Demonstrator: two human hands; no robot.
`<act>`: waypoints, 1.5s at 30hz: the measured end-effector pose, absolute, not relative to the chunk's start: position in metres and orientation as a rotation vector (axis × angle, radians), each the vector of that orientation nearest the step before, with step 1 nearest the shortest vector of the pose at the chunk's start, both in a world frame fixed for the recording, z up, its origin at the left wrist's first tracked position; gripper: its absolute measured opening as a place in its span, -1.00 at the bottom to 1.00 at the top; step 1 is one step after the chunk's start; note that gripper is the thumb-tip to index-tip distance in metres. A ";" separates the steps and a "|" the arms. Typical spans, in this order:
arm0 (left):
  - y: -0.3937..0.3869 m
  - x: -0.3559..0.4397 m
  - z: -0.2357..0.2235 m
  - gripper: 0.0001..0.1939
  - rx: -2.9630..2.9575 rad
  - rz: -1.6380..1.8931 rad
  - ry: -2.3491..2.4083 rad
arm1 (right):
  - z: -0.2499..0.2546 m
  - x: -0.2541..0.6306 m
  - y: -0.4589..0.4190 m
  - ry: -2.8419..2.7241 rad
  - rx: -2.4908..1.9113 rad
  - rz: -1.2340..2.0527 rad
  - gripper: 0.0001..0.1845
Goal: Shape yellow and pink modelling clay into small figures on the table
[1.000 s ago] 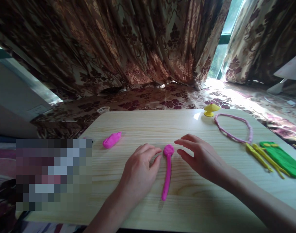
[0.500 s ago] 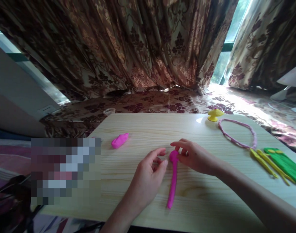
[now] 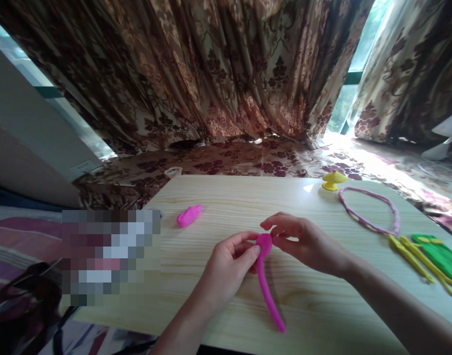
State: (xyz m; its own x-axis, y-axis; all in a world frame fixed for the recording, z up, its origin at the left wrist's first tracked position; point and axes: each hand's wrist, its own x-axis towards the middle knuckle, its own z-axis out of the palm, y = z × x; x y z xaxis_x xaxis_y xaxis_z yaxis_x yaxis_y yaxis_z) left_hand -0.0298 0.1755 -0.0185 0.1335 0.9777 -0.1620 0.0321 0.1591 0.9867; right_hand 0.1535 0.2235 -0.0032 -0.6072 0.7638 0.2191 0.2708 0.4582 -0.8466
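A pink modelling clay strip (image 3: 268, 293) with a flattened round end is tilted up at that end, its tail curving down toward the near side of the table. My left hand (image 3: 231, 259) pinches the round end between thumb and fingers from the left. At the right edge of the same round end, my right hand (image 3: 298, 239) has its thumb and a finger closing on the rim, while its index finger is raised above. A separate pink clay lump (image 3: 189, 216) lies farther back on the left.
On the right of the wooden table (image 3: 241, 192) are a yellow clay stand (image 3: 333, 181), a pale pink braided ring (image 3: 366, 227), yellow clay strips (image 3: 413, 259) and a green clay slab (image 3: 438, 256). A pixelated patch covers the left edge. Patterned curtains (image 3: 226, 74) hang behind.
My left hand has moved in and taken hold of the strip's round end. That end has lifted and turned, and the tail has swung to the right. The view has shifted slightly.
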 end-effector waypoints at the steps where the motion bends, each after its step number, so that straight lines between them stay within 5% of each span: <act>1: 0.178 -0.029 -0.022 -0.67 1.189 1.006 1.240 | -0.007 0.154 0.224 -2.129 -0.893 0.996 -0.72; 19: 0.174 -0.052 -0.029 -0.68 2.448 0.853 1.420 | -0.031 0.154 0.216 -2.498 -0.878 0.488 -0.75; 32: 0.173 -0.056 -0.043 -0.72 2.452 0.860 1.458 | -0.032 0.150 0.207 -2.555 -0.916 0.449 -0.61; 45: 0.168 -0.053 -0.044 -0.72 2.471 0.846 1.499 | -0.032 0.144 0.191 -2.535 -1.001 0.446 -0.72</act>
